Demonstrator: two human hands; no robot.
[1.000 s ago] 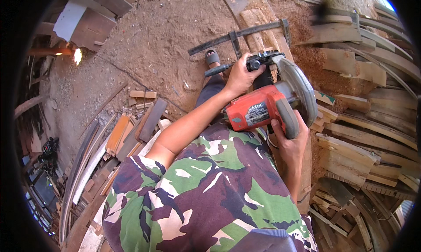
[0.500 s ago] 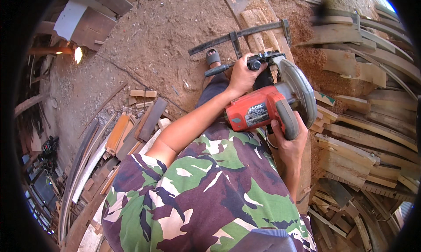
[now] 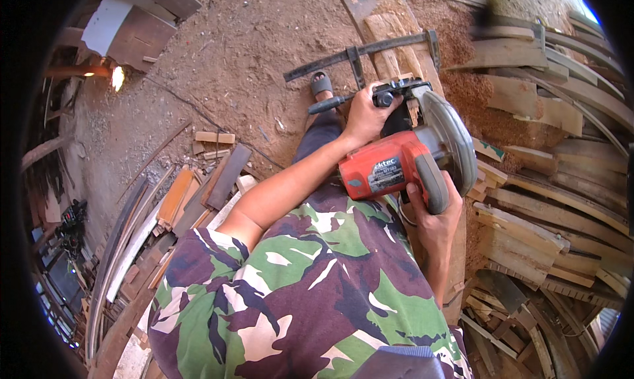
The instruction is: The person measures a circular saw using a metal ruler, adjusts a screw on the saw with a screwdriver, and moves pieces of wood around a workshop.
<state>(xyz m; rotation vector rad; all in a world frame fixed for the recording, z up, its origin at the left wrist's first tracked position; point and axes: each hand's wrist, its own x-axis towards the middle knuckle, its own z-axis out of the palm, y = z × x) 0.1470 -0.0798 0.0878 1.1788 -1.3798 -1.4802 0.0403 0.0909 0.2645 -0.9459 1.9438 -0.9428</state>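
A red circular saw (image 3: pixel 376 166) with a grey blade guard (image 3: pixel 456 131) rests over a narrow wooden workpiece (image 3: pixel 414 112) on a plank bench. My right hand (image 3: pixel 436 214) is wrapped round the saw's dark rear handle (image 3: pixel 432 181), thumb on its inner side. Up front, my left hand (image 3: pixel 364 118) is closed on the front of the saw near a black knob (image 3: pixel 382 98). The blade and its contact with the wood are hidden beneath the saw. Just past my left hand, a dark bar clamp (image 3: pixel 386 45) spans the boards, its handle (image 3: pixel 328 105) close to my knuckles.
The plank bench (image 3: pixel 360 12) runs away from me, strewn with sawdust. Stacked curved boards (image 3: pixel 561 201) crowd the right side. Wood offcuts (image 3: pixel 175 197) lie to the left, near a cord (image 3: pixel 191 108) on the dirt floor. My sandalled foot (image 3: pixel 321 84) stands beside the bench.
The view has shifted very slightly. Both hands keep their hold on the circular saw, which shows no clear movement along the wood.
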